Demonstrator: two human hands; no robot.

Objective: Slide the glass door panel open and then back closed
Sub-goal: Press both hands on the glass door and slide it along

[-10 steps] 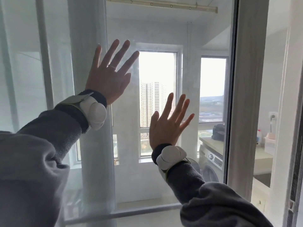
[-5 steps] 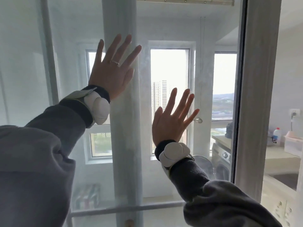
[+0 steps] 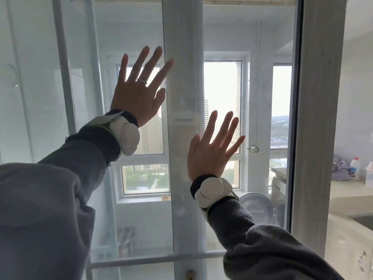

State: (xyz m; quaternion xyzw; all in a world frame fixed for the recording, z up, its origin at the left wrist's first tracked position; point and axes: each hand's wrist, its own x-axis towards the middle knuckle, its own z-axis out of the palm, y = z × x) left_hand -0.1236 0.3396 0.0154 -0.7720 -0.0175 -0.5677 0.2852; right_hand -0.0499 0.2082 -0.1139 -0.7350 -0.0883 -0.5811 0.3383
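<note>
The glass door panel (image 3: 268, 47) fills most of the view, with its grey vertical frame edge (image 3: 319, 118) at the right. My left hand (image 3: 139, 91) lies flat on the glass, upper middle, fingers spread, a ring on one finger. Lower and to the right, my right hand (image 3: 210, 150) also presses flat on the glass with fingers apart. Both wrists wear white bands over grey sleeves. Right of the frame edge there is an open gap into the room beyond.
Behind the glass stands a pale vertical post (image 3: 181, 98), a second panel's frame (image 3: 62, 77) and bright windows (image 3: 222, 98). A washing machine (image 3: 278, 193) sits low right. Through the gap I see a counter (image 3: 347, 190) with a bottle (image 3: 354, 166).
Both flat hands have carried the panel rightwards: the frame edge has shifted right in view, and the pale post behind the glass now shows between my hands rather than at the left.
</note>
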